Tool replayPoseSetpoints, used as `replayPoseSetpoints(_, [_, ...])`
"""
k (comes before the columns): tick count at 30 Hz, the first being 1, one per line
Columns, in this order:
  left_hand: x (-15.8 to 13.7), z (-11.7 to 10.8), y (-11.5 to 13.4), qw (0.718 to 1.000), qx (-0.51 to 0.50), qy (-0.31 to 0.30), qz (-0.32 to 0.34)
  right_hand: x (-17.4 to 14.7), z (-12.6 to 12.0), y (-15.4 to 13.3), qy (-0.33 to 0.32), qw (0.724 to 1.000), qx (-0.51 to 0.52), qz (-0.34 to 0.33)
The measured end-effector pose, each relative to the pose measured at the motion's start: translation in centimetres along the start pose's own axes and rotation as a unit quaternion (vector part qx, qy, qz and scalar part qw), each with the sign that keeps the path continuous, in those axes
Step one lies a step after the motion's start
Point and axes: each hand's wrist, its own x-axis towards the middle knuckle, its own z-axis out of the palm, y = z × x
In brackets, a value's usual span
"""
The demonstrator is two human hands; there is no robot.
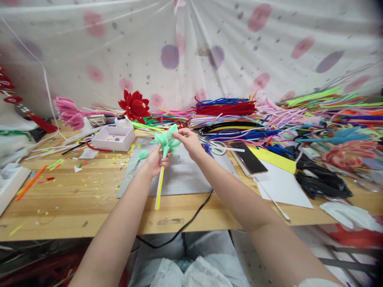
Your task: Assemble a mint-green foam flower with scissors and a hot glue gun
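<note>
A mint-green flower (pixel 163 140) with pointed fuzzy petals stands upright above the grey cutting mat (pixel 191 181). My left hand (pixel 155 160) is closed around the base of the flower, and its yellow and pale stem (pixel 160 189) sticks out below my fingers toward the table's front. With thumb and fingertips, my right hand (pixel 188 141) pinches a petal on the flower's right side. One loose green petal (pixel 143 154) lies on the mat, left of my left hand.
Behind the mat lie bundles of coloured pipe cleaners (pixel 226 109), a red flower (pixel 134 105) and a white box (pixel 113 138). On the right are a phone (pixel 249 157), white paper (pixel 284 185) and a black plastic bag (pixel 323 179). A black cable (pixel 191 219) crosses the front edge.
</note>
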Motion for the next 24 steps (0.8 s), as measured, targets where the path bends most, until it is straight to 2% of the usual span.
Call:
replayPoseSetpoints(4, [0.3, -0.1, -0.3, 1.000, 0.006, -0.013, -0.005, 0.3, 0.2, 1.0, 0.042, 0.992, -0.114, -0.024])
replayPoseSetpoints(7, [0.4, -0.2, -0.4, 1.000, 0.011, -0.018, -0.015, 0.5, 0.2, 1.3, 0.046, 0.987, -0.155, -0.026])
replayPoseSetpoints(24, [0.2, -0.1, -0.5, 0.999, 0.018, -0.025, -0.034, 0.4, 0.2, 2.1, 0.026, 0.984, -0.174, -0.003])
